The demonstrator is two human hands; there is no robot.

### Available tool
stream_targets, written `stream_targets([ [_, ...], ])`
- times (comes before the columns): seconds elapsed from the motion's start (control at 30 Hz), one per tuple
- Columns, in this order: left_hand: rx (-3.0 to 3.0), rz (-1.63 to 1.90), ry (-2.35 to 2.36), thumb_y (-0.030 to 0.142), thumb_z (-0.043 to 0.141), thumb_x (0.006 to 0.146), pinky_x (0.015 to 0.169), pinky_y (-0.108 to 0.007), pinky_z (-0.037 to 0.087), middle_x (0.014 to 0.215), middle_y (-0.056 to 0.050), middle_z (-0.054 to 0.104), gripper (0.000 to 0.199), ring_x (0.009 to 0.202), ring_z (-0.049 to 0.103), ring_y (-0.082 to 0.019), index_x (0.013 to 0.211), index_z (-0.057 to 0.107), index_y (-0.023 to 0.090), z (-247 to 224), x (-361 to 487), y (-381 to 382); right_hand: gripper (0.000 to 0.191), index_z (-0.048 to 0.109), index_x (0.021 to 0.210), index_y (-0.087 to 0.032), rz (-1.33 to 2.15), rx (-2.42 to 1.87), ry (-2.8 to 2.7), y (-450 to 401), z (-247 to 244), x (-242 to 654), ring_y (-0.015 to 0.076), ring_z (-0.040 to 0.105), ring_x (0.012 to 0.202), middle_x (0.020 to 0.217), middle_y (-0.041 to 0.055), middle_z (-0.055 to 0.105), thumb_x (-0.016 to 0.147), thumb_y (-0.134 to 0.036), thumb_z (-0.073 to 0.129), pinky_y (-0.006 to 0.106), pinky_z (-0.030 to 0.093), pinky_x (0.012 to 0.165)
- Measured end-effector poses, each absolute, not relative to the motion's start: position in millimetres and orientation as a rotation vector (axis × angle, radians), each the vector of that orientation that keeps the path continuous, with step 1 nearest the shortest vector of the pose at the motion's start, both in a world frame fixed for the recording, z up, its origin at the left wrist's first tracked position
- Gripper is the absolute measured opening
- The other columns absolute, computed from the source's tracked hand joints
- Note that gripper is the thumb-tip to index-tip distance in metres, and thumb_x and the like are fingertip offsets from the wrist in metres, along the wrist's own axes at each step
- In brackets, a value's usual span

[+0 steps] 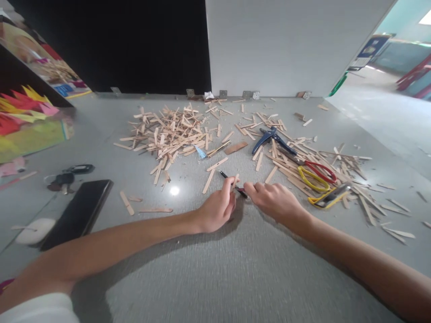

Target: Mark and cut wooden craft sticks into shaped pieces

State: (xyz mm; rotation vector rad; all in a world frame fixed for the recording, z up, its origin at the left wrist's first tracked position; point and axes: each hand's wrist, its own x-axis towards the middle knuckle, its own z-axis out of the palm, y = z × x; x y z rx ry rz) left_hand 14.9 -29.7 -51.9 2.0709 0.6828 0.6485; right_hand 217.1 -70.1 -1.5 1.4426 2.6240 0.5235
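Observation:
My left hand (218,207) is closed, pinching a short piece of wooden craft stick (235,181) upright between thumb and fingers. A thin black pen (241,193) lies slanted on the grey table, passing behind my left fingers. My right hand (271,199) is curled low over the table, its fingertips closed at the near end of the pen. Just beyond my hands lie loose craft sticks (209,181) and a flat brown wooden piece (235,147). Blue-handled pliers (273,141), scissors with red and yellow handles (314,177) and a yellow utility knife (330,196) rest to the right.
A large heap of craft sticks (171,132) spreads at the back left, with more scattered at right. A black phone (79,214), keys (63,180) and a white mouse-like object (35,231) lie at left. Black and white panels (292,49) stand along the back.

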Motion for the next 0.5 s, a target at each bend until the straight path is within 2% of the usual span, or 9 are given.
stream_targets([
  [0.13, 2.098, 0.613, 0.726, 0.036, 0.028, 0.114, 0.053, -0.025, 0.037, 0.063, 0.008, 0.055, 0.042, 0.048, 0.052, -0.015, 0.149, 0.029, 0.012, -52, 15, -30, 0.030, 0.062, 0.089, -0.017, 0.851, 1.675, 2.406, -103, -2, 198, 0.0129, 0.054, 0.042, 0.056, 0.0017, 0.061, 0.102, 0.002, 0.042, 0.032, 0.014, 0.047],
  [0.27, 2.096, 0.678, 0.701, 0.034, 0.031, 0.113, 0.055, -0.025, 0.039, 0.066, 0.005, 0.057, 0.042, 0.052, 0.056, -0.016, 0.148, 0.031, 0.010, -53, 13, -31, 0.027, 0.063, 0.096, -0.015, 0.492, 1.566, 2.549, -81, -8, 210, 0.0139, 0.057, 0.048, 0.068, 0.0057, 0.069, 0.104, -0.002, 0.041, 0.033, 0.016, 0.048],
  [0.3, 2.103, 0.680, 0.710, 0.032, 0.031, 0.112, 0.055, -0.025, 0.039, 0.066, 0.006, 0.056, 0.041, 0.052, 0.055, -0.015, 0.147, 0.032, 0.010, -53, 13, -32, 0.024, 0.063, 0.097, -0.017, 0.420, 1.491, 2.596, -69, -9, 216, 0.0136, 0.057, 0.050, 0.069, 0.0039, 0.070, 0.106, -0.006, 0.044, 0.032, 0.018, 0.049],
  [0.4, 2.124, 0.656, 0.752, 0.029, 0.028, 0.111, 0.055, -0.025, 0.038, 0.064, 0.007, 0.052, 0.039, 0.051, 0.054, -0.014, 0.146, 0.032, 0.012, -54, 13, -32, 0.019, 0.062, 0.096, -0.019, 0.352, 1.410, 2.641, -48, -9, 227, 0.0133, 0.056, 0.051, 0.069, 0.0011, 0.069, 0.108, -0.014, 0.048, 0.032, 0.020, 0.050],
  [0.5, 2.117, 0.658, 0.768, 0.029, 0.028, 0.111, 0.055, -0.026, 0.038, 0.065, 0.006, 0.054, 0.041, 0.052, 0.055, -0.015, 0.147, 0.029, 0.011, -53, 14, -32, 0.023, 0.061, 0.098, -0.018, 0.407, 1.458, 2.615, -62, -5, 218, 0.0141, 0.056, 0.050, 0.070, 0.0035, 0.070, 0.108, -0.011, 0.043, 0.032, 0.017, 0.049],
])
